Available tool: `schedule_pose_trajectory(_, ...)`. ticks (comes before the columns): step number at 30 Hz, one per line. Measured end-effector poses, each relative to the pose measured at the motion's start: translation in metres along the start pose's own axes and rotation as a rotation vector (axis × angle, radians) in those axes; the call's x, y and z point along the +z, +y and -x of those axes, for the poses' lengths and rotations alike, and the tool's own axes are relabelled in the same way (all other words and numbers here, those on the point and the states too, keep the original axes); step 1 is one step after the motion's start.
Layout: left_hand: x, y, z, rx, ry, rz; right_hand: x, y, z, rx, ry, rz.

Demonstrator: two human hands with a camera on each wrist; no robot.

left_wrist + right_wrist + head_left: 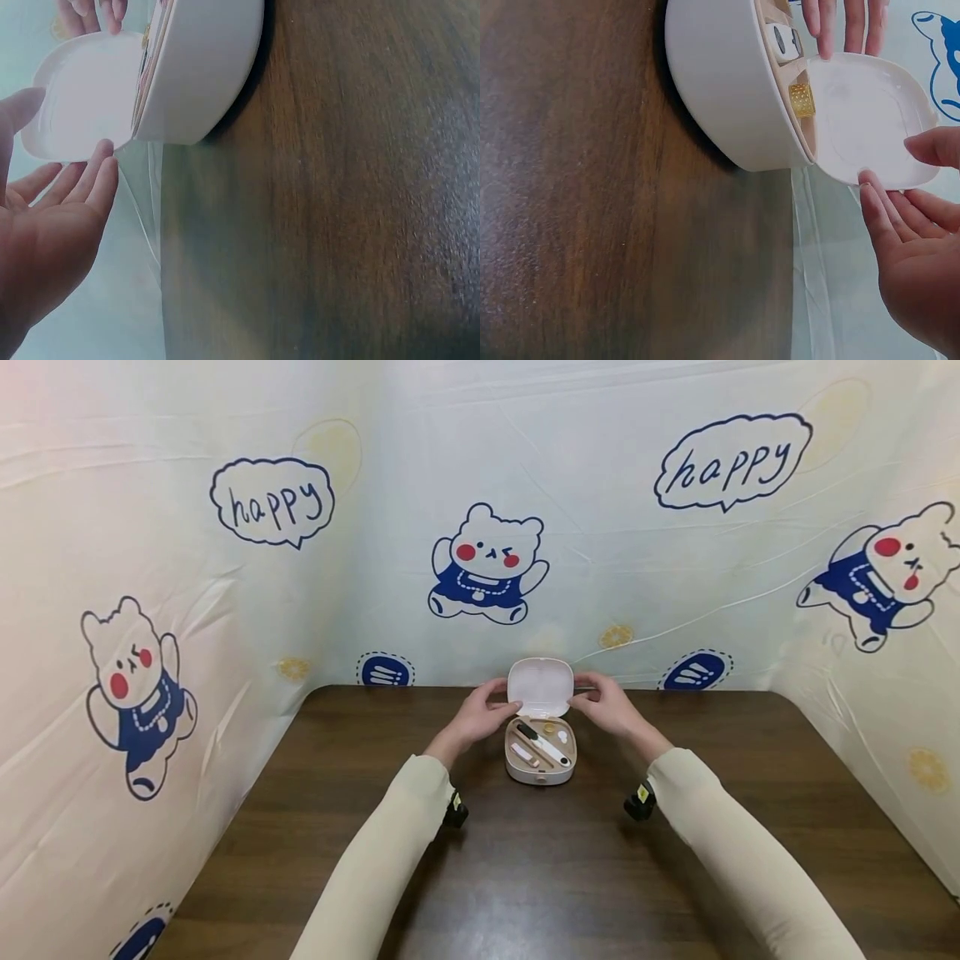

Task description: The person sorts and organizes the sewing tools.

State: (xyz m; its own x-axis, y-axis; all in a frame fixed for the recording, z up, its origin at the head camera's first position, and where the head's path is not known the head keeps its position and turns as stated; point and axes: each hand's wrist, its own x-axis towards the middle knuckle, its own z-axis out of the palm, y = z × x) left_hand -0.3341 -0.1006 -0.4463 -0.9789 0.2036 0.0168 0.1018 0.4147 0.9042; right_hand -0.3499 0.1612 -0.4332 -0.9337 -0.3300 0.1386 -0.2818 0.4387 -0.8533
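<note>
A white sewing box (542,777) stands on the table with its lid (540,683) raised upright at the back. My left hand (480,712) holds the lid's left edge, thumb on the inner face and fingers at the rim. On the opposite edge, my right hand (609,707) holds the lid the same way, as the right wrist view also shows. Inside the beige tray lie a slim tool with a black part and a white part (555,752), a small pale pink-and-white piece (525,755) and a gold thimble (802,100). Other small contents are too small to name.
The brown wooden table (540,868) spreads in front of the box. Close behind it hangs a pale curtain (600,593) printed with bears and "happy" bubbles, which also lines both sides. Black wrist cameras (640,802) sit on both wrists.
</note>
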Motion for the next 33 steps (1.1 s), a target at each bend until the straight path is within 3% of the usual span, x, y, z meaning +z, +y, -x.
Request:
schedule_pose_trajectory(22,0.000,-0.001,0.018,0.025,-0.037,0.047,0.001,0.000,0.024,-0.034,-0.042,-0.013)
schedule_pose_trajectory(27,0.006,-0.003,0.026,0.076,-0.078,-0.027,0.008,0.007,0.033,-0.088,-0.113,0.032)
schedule_pose_trajectory(33,0.008,-0.002,0.032,0.118,-0.072,-0.156,0.011,0.008,0.041,-0.142,-0.150,0.078)
